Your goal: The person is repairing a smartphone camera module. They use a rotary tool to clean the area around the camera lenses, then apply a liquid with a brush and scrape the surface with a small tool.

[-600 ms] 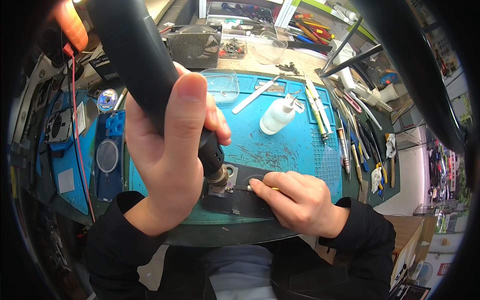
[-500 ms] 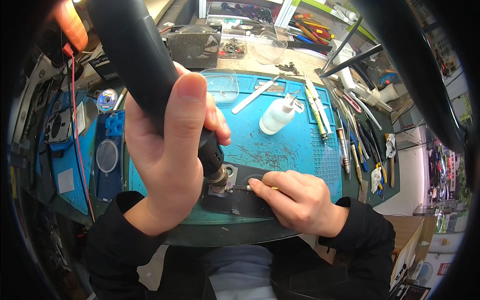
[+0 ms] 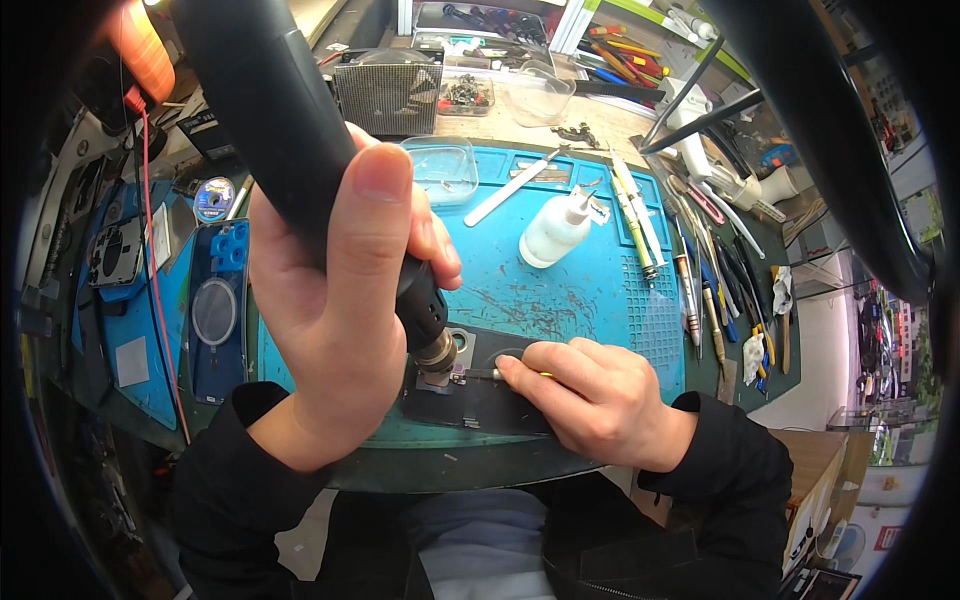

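Observation:
My left hand (image 3: pixel 350 290) is wrapped round the black handle of a hot air gun (image 3: pixel 270 120). Its metal nozzle (image 3: pixel 437 354) points down close over the upper left part of a dark, flat phone panel (image 3: pixel 455 405). At the nozzle lies a small part with a shiny square (image 3: pixel 458 379). My right hand (image 3: pixel 590 400) rests at the panel's right end, pinching a thin tool with a white collar (image 3: pixel 497 374); its narrow tip reaches left toward that part. Most of the tool is hidden by my fingers.
A white squeeze bottle (image 3: pixel 555 232) stands on the blue work mat (image 3: pixel 490 285), near a scalpel (image 3: pixel 510 192) and a clear tray (image 3: pixel 440 170). Tweezers and pliers (image 3: pixel 735 280) line the right. A dark blue phone back (image 3: pixel 213 320) lies left. A black arm (image 3: pixel 840 130) crosses the upper right.
My right hand has shifted very slightly; the hot air gun and my left hand hold the same place over the panel.

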`<state>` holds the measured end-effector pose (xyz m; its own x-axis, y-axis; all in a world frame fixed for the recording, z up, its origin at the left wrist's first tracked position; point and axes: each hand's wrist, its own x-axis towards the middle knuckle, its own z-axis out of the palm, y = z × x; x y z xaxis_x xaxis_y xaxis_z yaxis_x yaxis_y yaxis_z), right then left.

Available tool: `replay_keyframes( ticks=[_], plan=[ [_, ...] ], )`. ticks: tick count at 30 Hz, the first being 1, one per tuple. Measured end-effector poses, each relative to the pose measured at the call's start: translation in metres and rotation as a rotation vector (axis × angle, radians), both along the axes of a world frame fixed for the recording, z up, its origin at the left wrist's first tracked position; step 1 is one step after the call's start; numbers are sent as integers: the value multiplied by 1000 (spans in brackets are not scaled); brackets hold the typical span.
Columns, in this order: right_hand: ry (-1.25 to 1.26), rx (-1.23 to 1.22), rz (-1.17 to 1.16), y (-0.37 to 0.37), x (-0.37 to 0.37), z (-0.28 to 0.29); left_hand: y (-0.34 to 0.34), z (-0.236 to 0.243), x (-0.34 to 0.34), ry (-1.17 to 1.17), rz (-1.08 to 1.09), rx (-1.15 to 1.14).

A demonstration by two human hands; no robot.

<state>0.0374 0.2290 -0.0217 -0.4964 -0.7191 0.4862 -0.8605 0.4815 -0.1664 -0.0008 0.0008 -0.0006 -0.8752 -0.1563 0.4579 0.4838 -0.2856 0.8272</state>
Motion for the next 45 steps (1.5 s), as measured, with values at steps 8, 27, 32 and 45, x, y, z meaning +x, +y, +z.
replay_keyframes(
  ticks=[8, 27, 32, 45],
  plan=[
    [4, 6, -4, 0, 0, 0, 1, 1, 0, -2, 2, -1],
    [42, 41, -50, 1, 1, 5, 3, 5, 2, -28, -16, 40],
    [2, -21, -109, -2, 2, 20, -1, 8, 0, 3, -31, 38],
    [-487, -289, -302, 18, -65, 22, -66, 64, 46, -103, 128, -159]
  ],
)
